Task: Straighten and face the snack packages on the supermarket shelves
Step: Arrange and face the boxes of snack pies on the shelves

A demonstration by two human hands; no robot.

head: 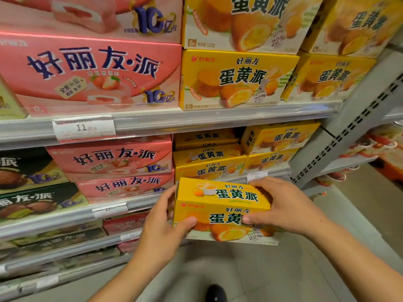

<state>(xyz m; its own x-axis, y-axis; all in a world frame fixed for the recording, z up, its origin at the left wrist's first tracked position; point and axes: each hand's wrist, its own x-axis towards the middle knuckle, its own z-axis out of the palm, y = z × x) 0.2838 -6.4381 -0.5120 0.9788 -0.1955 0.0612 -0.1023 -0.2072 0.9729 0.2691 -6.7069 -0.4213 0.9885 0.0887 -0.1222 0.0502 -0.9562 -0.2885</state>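
A yellow egg-yolk pie box (pixel 222 205) is held in front of the shelves, clear of them, its front face towards me. My left hand (pixel 162 223) grips its left end, thumb on the front face and fingers behind. On the right end my right hand (pixel 281 205) holds it, thumb on the front and fingers curled over the top edge. Behind it, more yellow boxes (pixel 209 162) are stacked on the second shelf; some lie back and unevenly. Pink strawberry pie boxes (pixel 113 158) stand to their left.
The upper shelf (pixel 196 118) carries large pink boxes (pixel 91 73) and yellow boxes (pixel 237 79). Dark green chocolate pie boxes (pixel 32 197) fill the left. A grey perforated upright (pixel 349 136) bounds the bay on the right. Grey floor and a dark shoe (pixel 216 294) lie below.
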